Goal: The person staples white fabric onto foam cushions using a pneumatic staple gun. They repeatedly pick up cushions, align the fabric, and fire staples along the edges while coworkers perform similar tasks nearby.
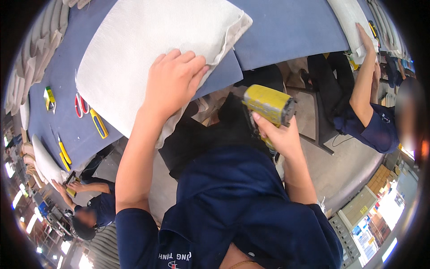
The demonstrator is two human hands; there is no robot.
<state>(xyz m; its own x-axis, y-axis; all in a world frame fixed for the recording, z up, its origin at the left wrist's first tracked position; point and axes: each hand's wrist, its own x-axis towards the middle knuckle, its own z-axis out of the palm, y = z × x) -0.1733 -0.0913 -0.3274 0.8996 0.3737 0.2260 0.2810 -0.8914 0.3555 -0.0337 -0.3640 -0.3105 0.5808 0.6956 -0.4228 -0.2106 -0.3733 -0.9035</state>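
A large cream fabric-covered panel [121,58] with a folded cloth edge lies on the blue-grey table and overhangs its near side. My left hand [174,80] rests over that near edge, its fingers curled on the fabric and the thumb toward the folded border. In my right hand [280,134] is a worn yellow staple gun [268,104], held away from the panel, below the table edge and to the right. My fingers wrap its handle, which is mostly hidden.
On the table [286,31] at left lie red-handled scissors [80,105], a yellow utility knife [99,124], a yellow-handled tool [64,151] and a small green-yellow packet [49,98]. Co-workers sit at right [371,119] and lower left [101,204]. Stacked cream panels [38,58] line the far left.
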